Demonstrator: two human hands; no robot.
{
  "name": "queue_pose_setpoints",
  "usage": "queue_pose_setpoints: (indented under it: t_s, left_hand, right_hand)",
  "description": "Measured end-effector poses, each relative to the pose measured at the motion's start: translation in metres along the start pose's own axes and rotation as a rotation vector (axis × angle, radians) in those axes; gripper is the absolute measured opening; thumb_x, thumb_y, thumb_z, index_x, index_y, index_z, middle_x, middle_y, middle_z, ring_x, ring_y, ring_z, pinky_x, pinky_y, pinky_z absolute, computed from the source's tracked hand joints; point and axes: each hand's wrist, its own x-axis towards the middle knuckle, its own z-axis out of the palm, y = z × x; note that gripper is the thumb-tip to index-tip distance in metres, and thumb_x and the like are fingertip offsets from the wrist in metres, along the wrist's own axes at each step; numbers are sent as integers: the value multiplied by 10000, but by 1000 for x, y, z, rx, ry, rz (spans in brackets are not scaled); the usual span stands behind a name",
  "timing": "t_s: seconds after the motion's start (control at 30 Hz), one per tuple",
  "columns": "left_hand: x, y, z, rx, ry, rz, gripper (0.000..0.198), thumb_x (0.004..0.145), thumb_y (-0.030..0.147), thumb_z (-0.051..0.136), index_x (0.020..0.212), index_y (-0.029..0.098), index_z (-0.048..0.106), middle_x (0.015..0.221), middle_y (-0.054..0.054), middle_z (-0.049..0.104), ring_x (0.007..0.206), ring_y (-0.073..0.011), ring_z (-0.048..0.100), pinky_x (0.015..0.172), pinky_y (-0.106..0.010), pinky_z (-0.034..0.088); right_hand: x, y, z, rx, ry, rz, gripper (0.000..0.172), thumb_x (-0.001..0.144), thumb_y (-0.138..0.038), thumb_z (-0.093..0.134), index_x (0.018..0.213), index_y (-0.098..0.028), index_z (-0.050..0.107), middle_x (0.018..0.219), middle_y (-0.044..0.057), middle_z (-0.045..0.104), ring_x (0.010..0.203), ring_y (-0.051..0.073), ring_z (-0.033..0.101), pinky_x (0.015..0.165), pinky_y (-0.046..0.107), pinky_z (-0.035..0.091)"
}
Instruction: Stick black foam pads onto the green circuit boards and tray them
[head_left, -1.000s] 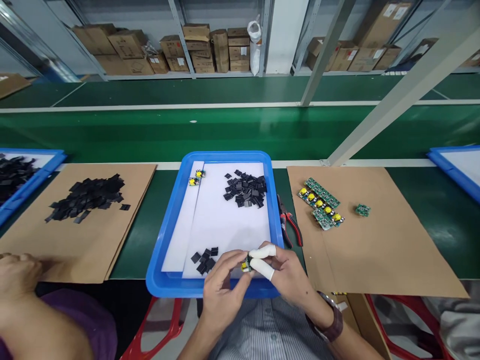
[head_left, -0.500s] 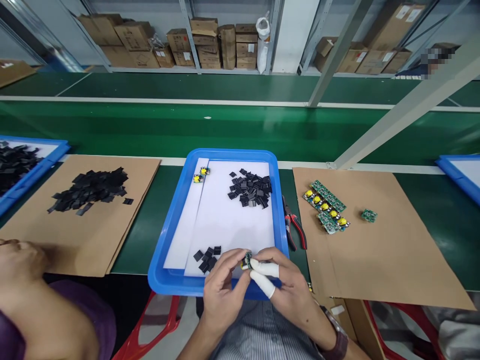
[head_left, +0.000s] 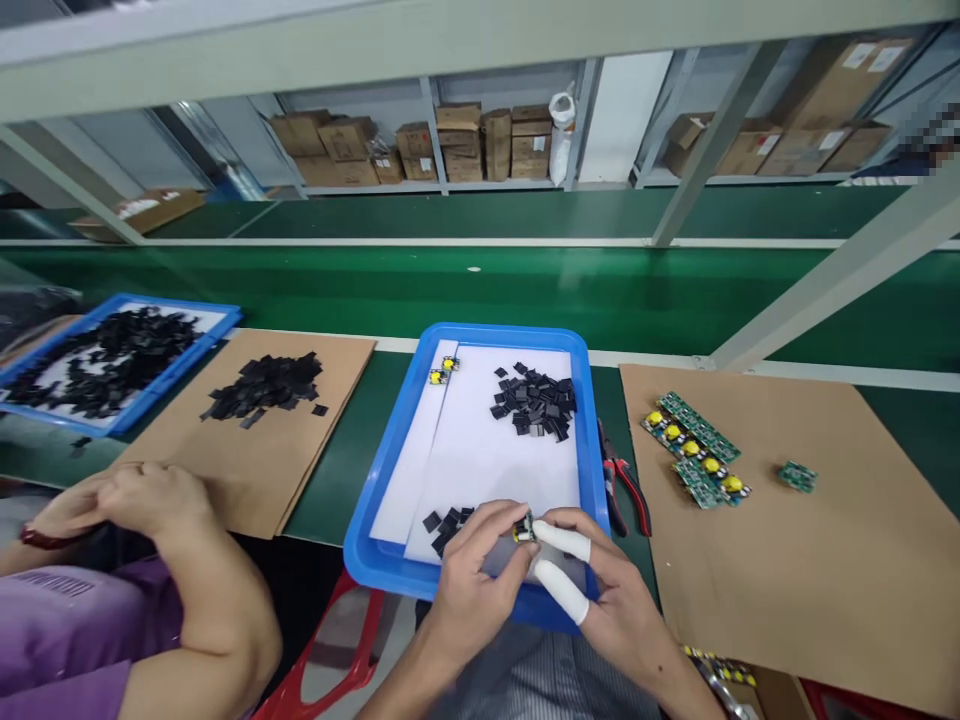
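Above the near edge of the blue tray (head_left: 382,430), my left hand (head_left: 478,585) pinches a small circuit board (head_left: 523,528) with a yellow part between thumb and fingers. My right hand (head_left: 619,600) wears white covers on thumb and index finger. Its index tip touches the board's right side, while the thumb lies apart below. Several black square pieces (head_left: 448,524) sit partly behind my left hand. A larger black heap (head_left: 534,402) occupies the tray's far right. Two small boards with yellow parts (head_left: 444,371) rest at its far left.
Red-handled pliers (head_left: 630,490) lie right of the tray. Cardboard (head_left: 750,580) there carries several circuit boards (head_left: 694,450). To the left, another cardboard sheet (head_left: 255,480) bears a black heap (head_left: 266,388); a co-worker's clasped hands (head_left: 142,495) rest at its edge. A metal upright (head_left: 817,260) slants at right.
The view has shifted, showing more on the left, including the co-worker's hands. My left hand keeps its pinch on the circuit board. My right thumb has parted further from the index finger.
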Motion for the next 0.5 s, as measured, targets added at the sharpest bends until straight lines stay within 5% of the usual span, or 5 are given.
queue_pose_setpoints:
  t_s: [0.17, 0.27, 0.4, 0.5]
  left_hand:
    - [88, -31, -60, 432, 76, 238, 401, 957, 191, 630, 1353, 211, 570, 1255, 21, 617, 1044, -28, 621, 992, -154, 502]
    - [153, -77, -95, 632, 114, 13, 422, 896, 142, 628, 1309, 58, 645, 1210, -94, 652, 1054, -242, 618, 994, -424, 507]
    - [214, -120, -110, 767, -8, -183, 447, 915, 90, 548, 1343, 9, 647, 1333, -149, 607, 1237, -280, 579, 1124, -436, 424]
    - [234, -125, -107, 789, -164, -186, 348, 909, 49, 546, 1214, 9, 710, 1227, -174, 651, 1193, -248, 620, 1132, -442, 420]
  right_hand:
    - [-6, 3, -3, -143, 183, -69, 396, 981, -165, 587, 1343, -322, 550, 1302, -13, 551, 1171, 9, 583, 1023, 87, 460]
    - [-10, 4, -7, -269, 242, -132, 348, 978, -191, 597, 1300, -319, 578, 1261, -36, 587, 1135, -14, 609, 1001, 51, 446]
    - [-19, 12, -16, -340, 287, -137, 327, 980, -221, 599, 1284, -339, 605, 1267, -61, 596, 1167, -23, 599, 1055, 53, 402]
    - [-27, 15, -27, -311, 311, -98, 318, 977, -216, 604, 1265, -349, 623, 1256, -74, 612, 1137, -16, 618, 1033, 69, 437]
